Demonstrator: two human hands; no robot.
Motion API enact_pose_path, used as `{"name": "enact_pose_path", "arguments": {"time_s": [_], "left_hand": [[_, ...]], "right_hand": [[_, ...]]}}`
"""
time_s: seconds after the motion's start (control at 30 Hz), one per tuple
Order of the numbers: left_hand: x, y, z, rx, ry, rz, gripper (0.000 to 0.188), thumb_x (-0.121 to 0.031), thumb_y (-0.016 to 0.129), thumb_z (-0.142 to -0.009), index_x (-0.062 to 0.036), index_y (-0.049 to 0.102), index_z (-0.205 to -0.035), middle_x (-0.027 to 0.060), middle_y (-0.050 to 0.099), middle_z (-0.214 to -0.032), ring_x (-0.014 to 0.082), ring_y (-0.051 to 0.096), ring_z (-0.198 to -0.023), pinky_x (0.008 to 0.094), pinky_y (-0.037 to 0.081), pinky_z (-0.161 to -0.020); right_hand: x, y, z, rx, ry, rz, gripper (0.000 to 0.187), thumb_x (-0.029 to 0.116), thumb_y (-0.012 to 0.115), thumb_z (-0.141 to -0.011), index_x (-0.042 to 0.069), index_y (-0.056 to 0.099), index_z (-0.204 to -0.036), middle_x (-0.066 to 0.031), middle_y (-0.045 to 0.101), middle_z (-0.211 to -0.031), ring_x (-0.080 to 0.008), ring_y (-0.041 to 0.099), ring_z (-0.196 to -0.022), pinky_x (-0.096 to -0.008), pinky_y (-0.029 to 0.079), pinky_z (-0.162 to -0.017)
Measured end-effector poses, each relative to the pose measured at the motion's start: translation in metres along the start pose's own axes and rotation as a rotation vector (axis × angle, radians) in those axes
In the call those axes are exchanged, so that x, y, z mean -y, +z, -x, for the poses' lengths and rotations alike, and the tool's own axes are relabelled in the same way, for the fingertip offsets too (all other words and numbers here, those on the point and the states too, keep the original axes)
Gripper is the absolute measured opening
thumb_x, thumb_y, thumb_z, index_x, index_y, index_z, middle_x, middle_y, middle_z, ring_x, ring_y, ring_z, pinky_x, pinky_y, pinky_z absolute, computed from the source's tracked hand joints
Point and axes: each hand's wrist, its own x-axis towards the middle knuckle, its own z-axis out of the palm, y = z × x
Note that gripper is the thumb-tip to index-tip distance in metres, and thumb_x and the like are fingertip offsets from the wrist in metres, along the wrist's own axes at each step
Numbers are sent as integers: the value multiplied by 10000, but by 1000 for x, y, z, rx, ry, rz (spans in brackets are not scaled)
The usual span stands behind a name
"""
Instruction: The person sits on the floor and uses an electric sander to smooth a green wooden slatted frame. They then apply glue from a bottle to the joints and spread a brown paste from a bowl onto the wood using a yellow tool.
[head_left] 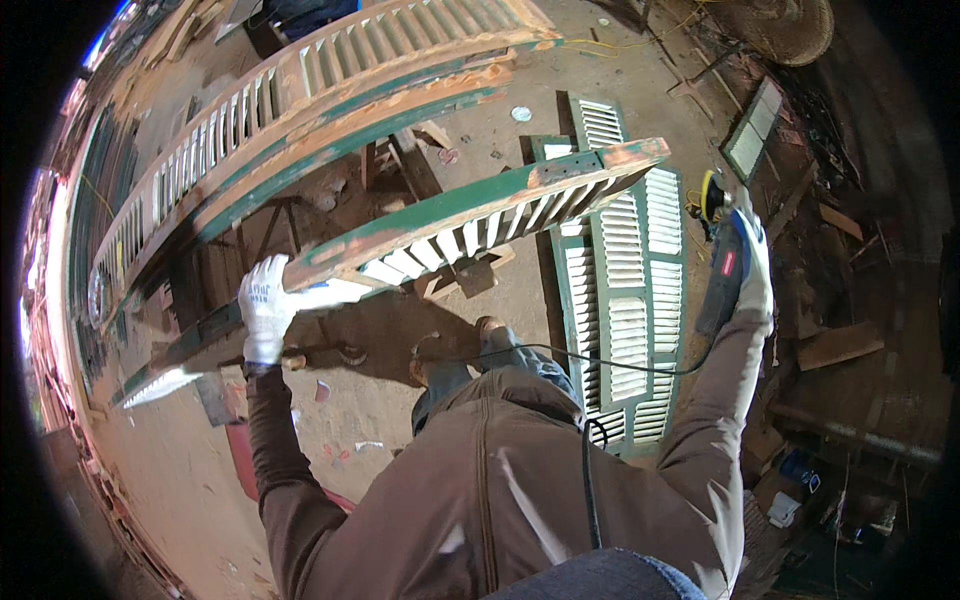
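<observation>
My left hand (pixel 265 308), in a white glove, is closed on the lower left part of a louvered shutter (pixel 470 200). That shutter is tilted up on its long edge in front of me; its edge shows green paint with stretches of bare wood, and pale slats show beneath. Out to the right, apart from the shutter, my gloved right hand (pixel 755 265) is wrapped round a dark handheld power sander (pixel 722 280) with a round yellow-edged pad. A black cord runs from the sander across my front.
More louvered shutters (pixel 340 75) are propped at the upper left. Several green-framed shutters with white slats (pixel 627 345) lie on the ground to my right. Wood scraps, including a plank (pixel 840 345), lie at the far right. A round woven object (pixel 780 28) is at the top right.
</observation>
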Motion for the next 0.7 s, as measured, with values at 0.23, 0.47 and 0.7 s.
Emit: {"name": "enact_pose_path", "arguments": {"time_s": [0.23, 0.47, 0.7], "left_hand": [[-11, -17, -13, 26, 23, -7, 949, -647, 869, -568, -99, 614, -1300, 97, 669, -1141, 307, 630, -1062, 463, 490, -911], [-22, -40, 7, -33, -163, -160, 1135, -686, 845, -612, -132, 459, -1524, 114, 522, -1439, 312, 463, -1357, 507, 339, -1134], [-25, -32, 94, -223, -346, -255, 1206, -738, 822, -632, -179, 339, -1585, 163, 402, -1527, 401, 381, -1412, 560, 310, -1137]], "right_hand": [[-64, 26, 63, -143, 68, -159, 370, 447, 677, -946, 170, 620, -1183, 41, 527, -776, -114, 550, -620, -292, 483, -516], [-114, 49, 79, -72, 39, -282, 365, 461, 664, -956, 174, 616, -1175, 37, 540, -790, -124, 564, -645, -306, 495, -546], [-172, 58, 129, -54, 66, -342, 361, 475, 651, -965, 178, 612, -1167, 33, 553, -804, -134, 579, -669, -320, 507, -576]]}}
